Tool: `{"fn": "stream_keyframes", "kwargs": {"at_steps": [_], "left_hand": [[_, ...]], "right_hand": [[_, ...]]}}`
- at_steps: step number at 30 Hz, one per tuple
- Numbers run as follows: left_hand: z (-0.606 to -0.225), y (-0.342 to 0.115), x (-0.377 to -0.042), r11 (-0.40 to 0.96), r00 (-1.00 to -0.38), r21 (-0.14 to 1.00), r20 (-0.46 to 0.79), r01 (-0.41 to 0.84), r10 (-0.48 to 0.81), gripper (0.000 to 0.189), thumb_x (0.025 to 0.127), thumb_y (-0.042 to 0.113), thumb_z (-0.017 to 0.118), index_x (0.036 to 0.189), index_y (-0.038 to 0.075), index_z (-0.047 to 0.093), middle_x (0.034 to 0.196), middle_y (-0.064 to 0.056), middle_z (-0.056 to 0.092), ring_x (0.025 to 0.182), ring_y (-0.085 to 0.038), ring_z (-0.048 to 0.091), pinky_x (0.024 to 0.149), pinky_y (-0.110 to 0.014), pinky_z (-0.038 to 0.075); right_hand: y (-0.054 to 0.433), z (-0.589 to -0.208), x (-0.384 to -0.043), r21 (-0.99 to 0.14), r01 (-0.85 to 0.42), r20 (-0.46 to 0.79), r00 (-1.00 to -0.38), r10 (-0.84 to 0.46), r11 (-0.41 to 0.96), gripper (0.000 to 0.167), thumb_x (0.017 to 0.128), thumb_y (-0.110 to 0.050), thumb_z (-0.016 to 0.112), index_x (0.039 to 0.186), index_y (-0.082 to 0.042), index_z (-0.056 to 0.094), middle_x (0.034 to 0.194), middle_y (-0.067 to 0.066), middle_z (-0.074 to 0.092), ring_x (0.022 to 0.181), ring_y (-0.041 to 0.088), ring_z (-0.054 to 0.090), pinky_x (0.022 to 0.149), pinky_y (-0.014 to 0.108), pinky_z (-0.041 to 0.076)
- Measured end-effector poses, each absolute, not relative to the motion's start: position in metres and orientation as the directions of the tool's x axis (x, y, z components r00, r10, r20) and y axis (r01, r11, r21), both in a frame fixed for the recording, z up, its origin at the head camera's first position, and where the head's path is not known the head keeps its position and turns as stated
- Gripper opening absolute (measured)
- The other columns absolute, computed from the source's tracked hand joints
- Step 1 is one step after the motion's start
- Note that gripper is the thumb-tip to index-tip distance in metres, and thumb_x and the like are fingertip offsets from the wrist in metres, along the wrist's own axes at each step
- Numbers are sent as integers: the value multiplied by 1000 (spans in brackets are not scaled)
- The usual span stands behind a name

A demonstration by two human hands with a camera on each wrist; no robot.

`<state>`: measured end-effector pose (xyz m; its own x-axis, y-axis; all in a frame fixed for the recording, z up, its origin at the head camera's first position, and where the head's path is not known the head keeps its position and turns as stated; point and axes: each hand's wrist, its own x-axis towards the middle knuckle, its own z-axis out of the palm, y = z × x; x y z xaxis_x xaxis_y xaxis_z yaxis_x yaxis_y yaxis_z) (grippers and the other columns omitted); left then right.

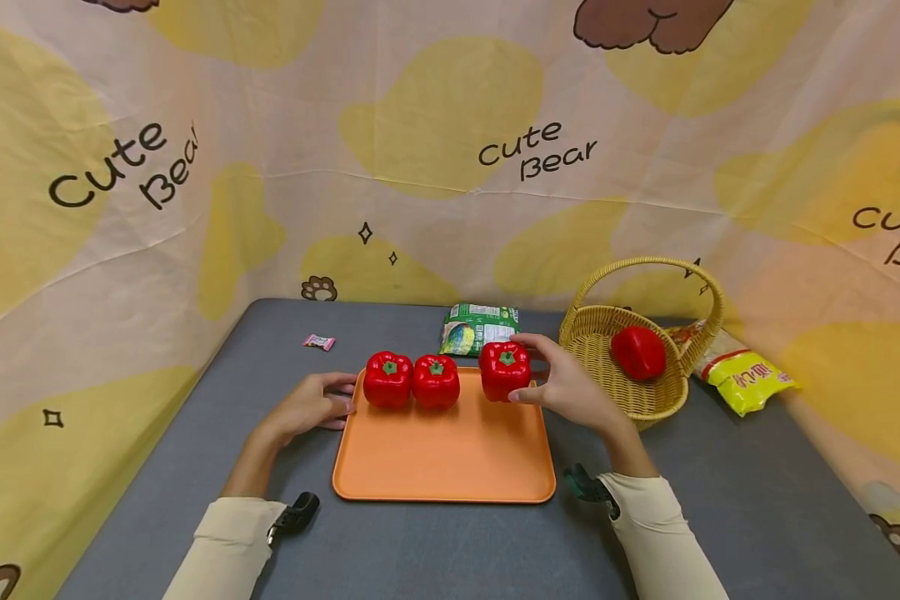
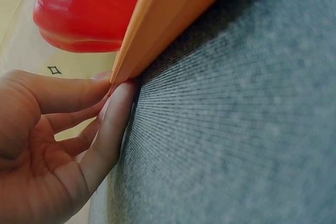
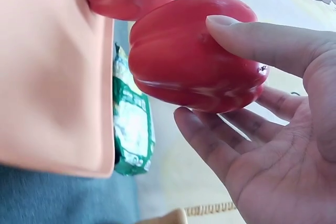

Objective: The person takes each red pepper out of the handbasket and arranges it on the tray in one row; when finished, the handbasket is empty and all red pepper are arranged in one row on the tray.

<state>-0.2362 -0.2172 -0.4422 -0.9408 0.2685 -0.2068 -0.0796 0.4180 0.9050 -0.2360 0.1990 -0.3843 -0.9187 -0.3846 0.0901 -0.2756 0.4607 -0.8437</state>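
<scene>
My right hand (image 1: pixel 570 385) grips a red bell pepper (image 1: pixel 504 372) over the right far part of the orange tray (image 1: pixel 450 467). In the right wrist view the thumb lies along the held pepper (image 3: pixel 189 56), with the fingers on its opposite side. Two more red bell peppers, one at the tray's far left corner (image 1: pixel 387 381) and one beside it (image 1: pixel 436 383), stand stem up. At the tray's left edge is my left hand (image 1: pixel 311 408). Its thumb and fingertips pinch the tray rim (image 2: pixel 128 45) in the left wrist view, close against the grey table.
Behind the tray lies a green snack packet (image 1: pixel 480 327). To the right stands a wicker basket (image 1: pixel 596 333) with a tall handle and another red bell pepper (image 1: pixel 638 353) inside. A yellow snack bag (image 1: pixel 750 382) lies beside it. A small pink wrapped candy (image 1: pixel 319 342) lies back left.
</scene>
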Motion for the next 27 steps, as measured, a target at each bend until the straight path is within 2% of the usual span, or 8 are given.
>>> {"fn": "stream_keyframes", "kwargs": {"at_steps": [14, 19, 27], "left_hand": [[-447, -218, -239, 411, -943, 909, -198, -74, 269, 59, 100, 6, 66, 153, -9, 47, 144, -29, 58, 111, -28, 73, 83, -37, 66], [-446, -218, -238, 419, -943, 905, -203, -78, 264, 59, 100, 6, 66, 153, -9, 46, 144, -29, 58, 111, -28, 73, 83, -37, 66], [-445, -217, -238, 425, -943, 903, -199, -71, 266, 59, 100, 6, 66, 153, -9, 46, 144, -29, 58, 112, -29, 73, 83, -39, 66]], "right_hand": [[180, -398, -241, -871, -239, 57, -917, -395, 429, 87, 83, -5, 89, 158, -8, 44, 154, 18, 51, 126, 42, 65, 97, 46, 63], [177, -404, -244, -831, -265, 61, -917, -394, 490, 89, 82, -9, 91, 158, -10, 46, 153, 15, 53, 128, 34, 65, 99, 46, 61], [174, -411, -247, -778, -283, 64, -924, -377, 561, 89, 83, -15, 92, 159, -6, 45, 158, 13, 51, 134, 33, 60, 107, 53, 55]]}}
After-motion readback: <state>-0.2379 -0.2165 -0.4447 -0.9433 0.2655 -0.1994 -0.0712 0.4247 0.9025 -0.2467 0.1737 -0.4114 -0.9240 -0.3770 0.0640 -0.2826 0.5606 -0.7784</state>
